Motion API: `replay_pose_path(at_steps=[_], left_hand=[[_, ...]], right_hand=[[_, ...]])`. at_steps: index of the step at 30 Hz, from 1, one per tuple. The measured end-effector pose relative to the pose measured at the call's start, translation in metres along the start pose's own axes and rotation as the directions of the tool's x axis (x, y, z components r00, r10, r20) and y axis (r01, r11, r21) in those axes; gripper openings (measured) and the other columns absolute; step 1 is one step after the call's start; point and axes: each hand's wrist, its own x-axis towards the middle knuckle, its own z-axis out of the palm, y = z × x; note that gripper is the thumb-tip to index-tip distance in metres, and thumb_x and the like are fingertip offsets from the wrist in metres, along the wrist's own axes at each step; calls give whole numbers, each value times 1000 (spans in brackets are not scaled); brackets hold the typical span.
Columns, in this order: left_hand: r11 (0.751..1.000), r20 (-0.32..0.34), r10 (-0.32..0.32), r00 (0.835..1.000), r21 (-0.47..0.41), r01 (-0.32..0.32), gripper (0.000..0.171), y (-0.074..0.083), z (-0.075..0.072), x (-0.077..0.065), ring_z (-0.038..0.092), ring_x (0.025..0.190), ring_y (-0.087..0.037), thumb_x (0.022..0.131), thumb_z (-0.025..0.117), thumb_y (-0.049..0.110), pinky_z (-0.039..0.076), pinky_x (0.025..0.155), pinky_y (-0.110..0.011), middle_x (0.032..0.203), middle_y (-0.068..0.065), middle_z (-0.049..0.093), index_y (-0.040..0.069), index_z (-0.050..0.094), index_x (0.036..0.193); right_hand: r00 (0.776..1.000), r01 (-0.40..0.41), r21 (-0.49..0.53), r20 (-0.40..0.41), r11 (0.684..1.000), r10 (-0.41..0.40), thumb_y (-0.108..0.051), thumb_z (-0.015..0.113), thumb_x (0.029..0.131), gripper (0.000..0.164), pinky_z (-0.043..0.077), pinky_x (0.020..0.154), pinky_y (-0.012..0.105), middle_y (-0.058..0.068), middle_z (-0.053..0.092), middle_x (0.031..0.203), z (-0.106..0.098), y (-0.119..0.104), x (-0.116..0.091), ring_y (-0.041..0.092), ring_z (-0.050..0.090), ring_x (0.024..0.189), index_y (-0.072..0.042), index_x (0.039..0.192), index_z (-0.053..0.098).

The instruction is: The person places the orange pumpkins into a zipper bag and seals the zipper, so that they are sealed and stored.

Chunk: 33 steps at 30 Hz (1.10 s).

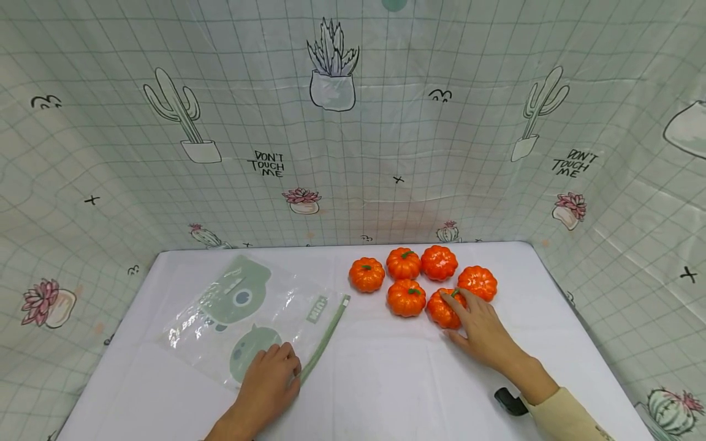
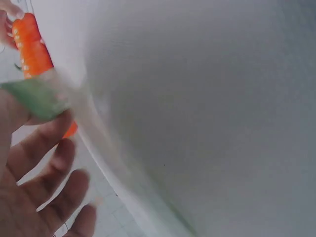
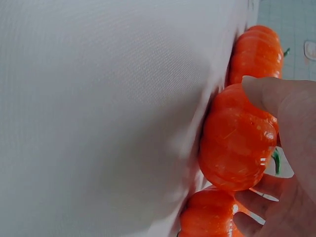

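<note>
My left hand [image 1: 269,378] pinches the green-edged opening of a clear plastic zip bag [image 1: 187,321] between thumb and index finger. In the left wrist view the bag's green edge [image 2: 42,98] shows at the thumb, while the other fingers are loosely bent. Printed green animal shapes mark the bag, which lies flat on the left of the table. My right hand [image 1: 488,334] grips a small orange toy pumpkin [image 1: 443,309] with a green stem. In the right wrist view, thumb and fingers are on opposite sides of that pumpkin [image 3: 237,138].
Several more orange pumpkins stand close around the held one, including a left one [image 1: 366,274] and a right one [image 1: 477,283]. A black object [image 1: 510,402] is beside the right sleeve. Behind the white-covered table [image 1: 375,392] hangs a printed grid curtain [image 1: 386,135].
</note>
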Motion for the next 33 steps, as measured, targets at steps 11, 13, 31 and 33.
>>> replay_pose_path(at_steps=[11,13,31,33], left_hand=[[989,-420,145,896,55,-134,27,-5,7,6,51,73,-13,60,80,1,40,65,-31,82,7,55,18,60,68],[990,-452,143,881,49,-135,25,-6,7,6,52,73,-14,60,78,1,41,64,-31,83,5,56,17,61,68],[997,-502,64,863,-3,-75,21,-3,7,9,50,68,-15,60,73,-3,39,61,-32,84,2,59,14,62,68],[998,-500,58,864,-4,-69,21,-2,6,10,49,68,-15,60,74,-2,39,61,-32,84,2,59,14,62,68]], right_hand=[[1000,13,-11,-13,1000,-14,-18,89,84,68,41,107,70,31,52,142,-2,-2,5,53,53,128,-3,143,59],[1000,17,-15,-13,1000,-17,-19,89,83,68,42,106,69,30,53,139,-1,-2,6,51,54,126,-3,142,59],[999,22,1,-27,1000,-22,-26,92,80,71,44,104,66,24,56,128,0,-4,4,46,57,117,-5,140,58],[999,18,-3,-29,1000,-18,-26,92,80,72,45,103,65,25,57,129,-2,-5,3,46,57,118,-5,140,59]])
